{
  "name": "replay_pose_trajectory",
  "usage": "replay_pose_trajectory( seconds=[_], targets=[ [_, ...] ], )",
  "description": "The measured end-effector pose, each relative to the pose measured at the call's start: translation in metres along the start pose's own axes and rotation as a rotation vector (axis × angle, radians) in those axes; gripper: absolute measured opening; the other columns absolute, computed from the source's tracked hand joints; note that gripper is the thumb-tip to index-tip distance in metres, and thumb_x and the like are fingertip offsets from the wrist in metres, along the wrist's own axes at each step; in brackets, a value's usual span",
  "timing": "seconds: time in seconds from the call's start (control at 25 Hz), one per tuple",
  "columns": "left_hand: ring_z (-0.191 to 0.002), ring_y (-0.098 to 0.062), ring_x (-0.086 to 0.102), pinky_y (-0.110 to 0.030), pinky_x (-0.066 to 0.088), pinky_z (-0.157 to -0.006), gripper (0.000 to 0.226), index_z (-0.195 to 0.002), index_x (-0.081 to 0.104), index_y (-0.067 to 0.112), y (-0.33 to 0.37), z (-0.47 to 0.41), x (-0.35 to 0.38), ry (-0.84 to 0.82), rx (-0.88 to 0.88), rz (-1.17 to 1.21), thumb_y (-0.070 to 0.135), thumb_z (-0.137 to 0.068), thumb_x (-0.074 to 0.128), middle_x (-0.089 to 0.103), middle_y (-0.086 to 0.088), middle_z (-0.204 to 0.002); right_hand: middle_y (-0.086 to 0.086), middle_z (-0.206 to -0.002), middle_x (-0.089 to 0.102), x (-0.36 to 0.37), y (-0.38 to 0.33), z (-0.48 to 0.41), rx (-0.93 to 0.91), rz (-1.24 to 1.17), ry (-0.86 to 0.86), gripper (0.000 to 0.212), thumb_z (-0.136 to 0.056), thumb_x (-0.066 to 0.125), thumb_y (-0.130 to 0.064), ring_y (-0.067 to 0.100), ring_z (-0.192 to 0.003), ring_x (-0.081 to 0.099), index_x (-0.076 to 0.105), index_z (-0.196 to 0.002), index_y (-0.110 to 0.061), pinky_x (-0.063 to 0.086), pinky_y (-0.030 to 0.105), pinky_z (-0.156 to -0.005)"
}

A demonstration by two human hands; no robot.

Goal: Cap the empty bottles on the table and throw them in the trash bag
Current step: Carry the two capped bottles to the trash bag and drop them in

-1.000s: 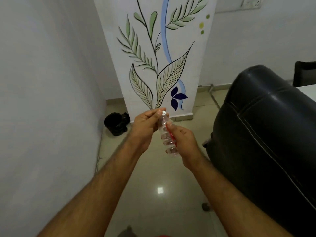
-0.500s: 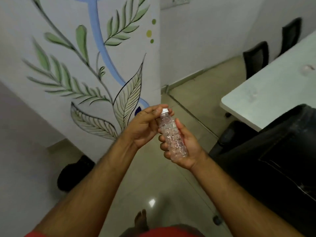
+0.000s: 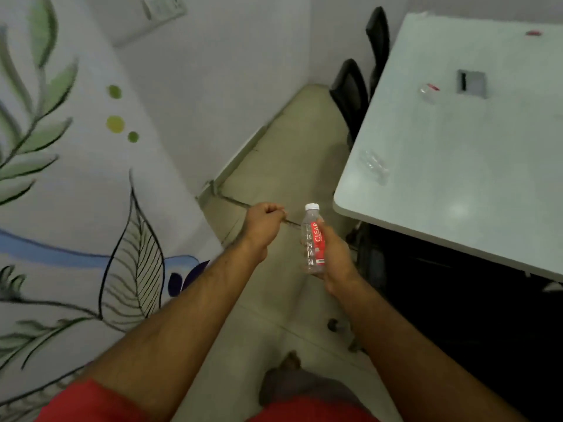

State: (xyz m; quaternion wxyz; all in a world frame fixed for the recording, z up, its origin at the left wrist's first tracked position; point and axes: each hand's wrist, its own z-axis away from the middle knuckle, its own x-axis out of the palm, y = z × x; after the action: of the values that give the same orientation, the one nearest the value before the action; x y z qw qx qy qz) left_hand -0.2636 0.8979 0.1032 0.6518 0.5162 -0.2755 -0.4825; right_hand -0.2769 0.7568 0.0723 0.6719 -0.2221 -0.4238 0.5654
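Note:
My right hand (image 3: 333, 254) grips a small clear plastic bottle (image 3: 313, 239) with a red label, held upright, its white cap (image 3: 312, 207) on top. My left hand (image 3: 264, 222) floats a little to the left of the bottle, fingers curled into a loose fist with nothing visible in it. On the white table (image 3: 475, 178) at the right lie a clear bottle (image 3: 374, 166) near the front left corner and another clear bottle with a red label (image 3: 429, 92) farther back. No trash bag is in view.
Black chairs (image 3: 353, 92) stand along the table's left side, and a large black chair (image 3: 457, 315) sits under its near edge. A painted leaf wall (image 3: 91, 208) closes the left. Tiled floor (image 3: 274, 300) runs between wall and table. My foot (image 3: 286, 373) shows below.
My left hand has come off the bottle cap and moved left. The view has swung right, away from the wall, bringing the table into view. The bottle stays in my right hand.

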Motion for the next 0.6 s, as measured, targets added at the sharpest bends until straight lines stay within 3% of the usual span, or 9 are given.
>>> replay_pose_trajectory(
  seconds=[0.16, 0.24, 0.36, 0.48, 0.6],
  targets=[
    [-0.088, -0.017, 0.057, -0.023, 0.042, -0.067, 0.007, -0.090, 0.066, 0.014, 0.017, -0.097, 0.054, -0.138, -0.007, -0.084, 0.009, -0.089, 0.061, 0.064, -0.004, -0.088, 0.002, -0.061, 0.059, -0.002, -0.036, -0.077, -0.030, -0.287, 0.272, 0.028, -0.095, 0.059, -0.036, 0.015, -0.054, 0.058, 0.063, -0.079, -0.013, 0.049, 0.031, -0.058],
    [-0.088, -0.017, 0.057, -0.024, 0.042, -0.073, 0.008, -0.094, 0.066, 0.013, 0.027, -0.129, 0.085, -0.205, 0.003, -0.124, 0.010, -0.088, 0.062, 0.064, -0.005, -0.090, 0.005, -0.071, 0.064, -0.011, -0.052, -0.102, -0.046, -0.294, 0.383, 0.026, -0.094, 0.063, -0.036, 0.018, -0.063, 0.063, 0.067, -0.085, -0.012, 0.053, 0.031, -0.062],
    [-0.090, -0.017, 0.058, -0.022, 0.043, -0.069, 0.012, -0.100, 0.064, 0.012, 0.037, -0.175, 0.135, -0.338, 0.032, -0.220, 0.011, -0.088, 0.063, 0.065, -0.003, -0.091, 0.008, -0.082, 0.070, -0.032, -0.077, -0.135, -0.068, -0.273, 0.485, 0.032, -0.092, 0.064, -0.043, 0.023, -0.073, 0.069, 0.069, -0.092, -0.012, 0.058, 0.035, -0.070],
    [-0.094, -0.020, 0.061, -0.025, 0.045, -0.073, 0.029, -0.115, 0.063, 0.008, 0.044, -0.233, 0.188, -0.459, 0.098, -0.412, 0.015, -0.086, 0.063, 0.067, -0.009, -0.109, 0.010, -0.098, 0.075, -0.060, -0.103, -0.180, -0.039, -0.262, 0.576, 0.026, -0.094, 0.062, -0.042, 0.029, -0.092, 0.074, 0.070, -0.093, -0.016, 0.060, 0.040, -0.083],
    [-0.099, -0.023, 0.060, -0.028, 0.048, -0.077, 0.042, -0.127, 0.056, 0.012, 0.045, -0.291, 0.238, -0.578, 0.292, -0.669, 0.016, -0.086, 0.060, 0.062, -0.011, -0.121, 0.009, -0.105, 0.076, -0.082, -0.123, -0.229, -0.015, -0.238, 0.676, 0.035, -0.091, 0.063, -0.047, 0.028, -0.096, 0.074, 0.071, -0.107, -0.017, 0.060, 0.046, -0.088]
  ],
)
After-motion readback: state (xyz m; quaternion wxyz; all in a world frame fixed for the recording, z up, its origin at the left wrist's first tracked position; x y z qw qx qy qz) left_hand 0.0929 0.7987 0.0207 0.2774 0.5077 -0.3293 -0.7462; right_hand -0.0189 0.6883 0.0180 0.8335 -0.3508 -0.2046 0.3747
